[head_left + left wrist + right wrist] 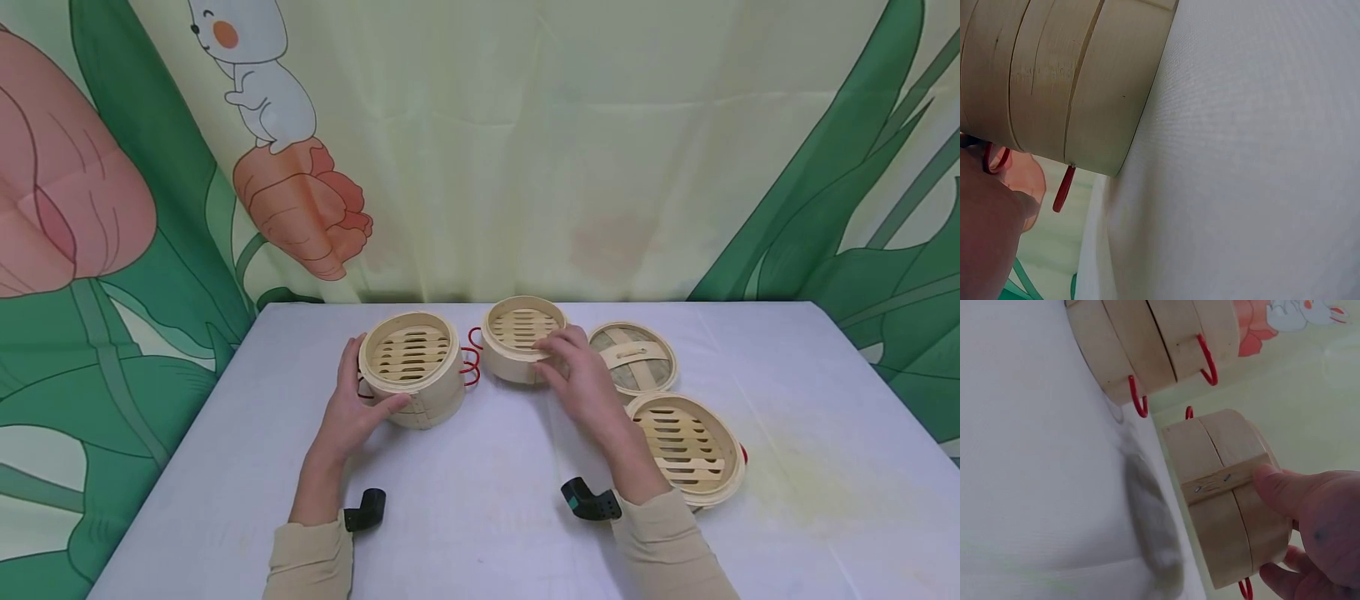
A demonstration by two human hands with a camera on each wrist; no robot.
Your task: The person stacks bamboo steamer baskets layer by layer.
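Observation:
At the left of the table a stack of round bamboo steamer baskets [420, 404] stands upright, red loop handles on its sides. My left hand [351, 417] holds this stack, thumb across the front and fingers around the left side. Right of it, my right hand [588, 385] grips a smaller bamboo steamer basket [510, 367] by its near right rim. In the right wrist view, the thumb presses the wall of that basket [1216, 519] beside a stapled wooden strip. Its shadow falls on the cloth, apart from the basket.
A woven bamboo lid [637, 358] lies right of my right hand. Nearer me, a wide slatted steamer basket [686, 446] sits partly behind my right forearm. White cloth [480, 517] covers the table; a printed curtain [562, 167] hangs behind it.

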